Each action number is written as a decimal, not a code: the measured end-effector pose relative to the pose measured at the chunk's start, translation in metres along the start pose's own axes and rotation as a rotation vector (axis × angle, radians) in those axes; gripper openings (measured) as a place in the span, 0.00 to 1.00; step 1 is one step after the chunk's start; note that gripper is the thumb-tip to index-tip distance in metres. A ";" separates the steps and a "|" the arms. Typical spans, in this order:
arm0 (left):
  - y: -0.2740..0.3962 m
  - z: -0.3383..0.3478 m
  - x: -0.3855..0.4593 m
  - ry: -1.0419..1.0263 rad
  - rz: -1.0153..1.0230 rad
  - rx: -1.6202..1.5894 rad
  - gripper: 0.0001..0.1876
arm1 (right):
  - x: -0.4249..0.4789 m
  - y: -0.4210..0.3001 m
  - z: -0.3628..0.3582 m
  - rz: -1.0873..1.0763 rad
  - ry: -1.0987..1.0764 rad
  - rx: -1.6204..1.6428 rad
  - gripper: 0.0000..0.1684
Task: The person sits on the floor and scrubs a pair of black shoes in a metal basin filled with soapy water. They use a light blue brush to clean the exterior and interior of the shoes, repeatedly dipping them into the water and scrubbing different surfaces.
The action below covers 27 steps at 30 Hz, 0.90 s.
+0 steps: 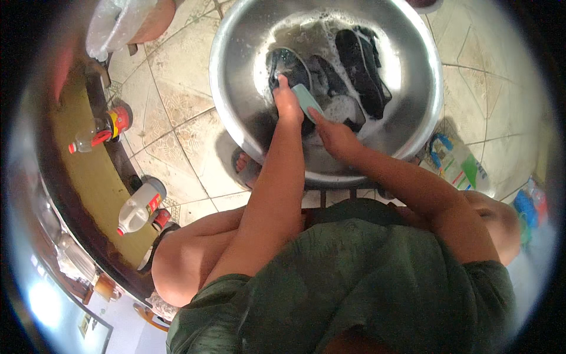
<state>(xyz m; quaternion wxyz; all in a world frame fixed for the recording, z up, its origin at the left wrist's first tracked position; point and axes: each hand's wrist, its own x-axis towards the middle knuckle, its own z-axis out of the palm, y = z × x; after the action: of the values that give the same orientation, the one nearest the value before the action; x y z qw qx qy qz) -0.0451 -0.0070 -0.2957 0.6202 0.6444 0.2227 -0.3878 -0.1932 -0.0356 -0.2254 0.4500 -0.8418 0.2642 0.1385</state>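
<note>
Below me is a wide stainless steel basin (239,101) with soapy water (300,33) in it. My left hand (288,104) grips a wet black item, apparently a shoe (289,64), with a pale line along its edge. Against it is a pale green scrubbing brush (306,98), held at its near end by my right hand (334,135); its underside is hidden. Another black shoe (365,73) lies on the right side of the basin. Suds (342,108) cover part of the dark material between them, so its shape is unclear.
Tiled floor (177,132) surrounds the basin. Along the left stand a red-capped plastic jug (141,205) and a bottle with a red and yellow label (112,126). A plastic container (460,163) is at the right, near my knee. A sandalled foot (243,163) shows under the basin's rim.
</note>
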 end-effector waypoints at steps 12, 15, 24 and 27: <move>0.021 0.007 -0.016 -0.330 -0.174 -0.469 0.25 | 0.038 0.028 -0.034 0.045 0.311 0.394 0.49; 0.024 0.024 -0.032 -0.439 -0.162 -0.389 0.28 | 0.041 0.041 -0.031 0.012 0.434 0.312 0.50; -0.004 -0.033 0.005 0.276 0.317 -0.033 0.15 | 0.055 0.003 -0.011 0.090 0.535 -0.139 0.29; -0.001 -0.035 -0.005 0.237 0.115 -0.177 0.18 | 0.057 -0.015 0.004 -0.007 0.505 -0.115 0.28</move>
<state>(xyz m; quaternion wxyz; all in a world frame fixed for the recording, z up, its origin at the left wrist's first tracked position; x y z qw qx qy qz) -0.0411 0.0280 -0.2945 0.6652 0.6400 0.2905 -0.2520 -0.1377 -0.0436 -0.2443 0.3216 -0.8748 0.3568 -0.0631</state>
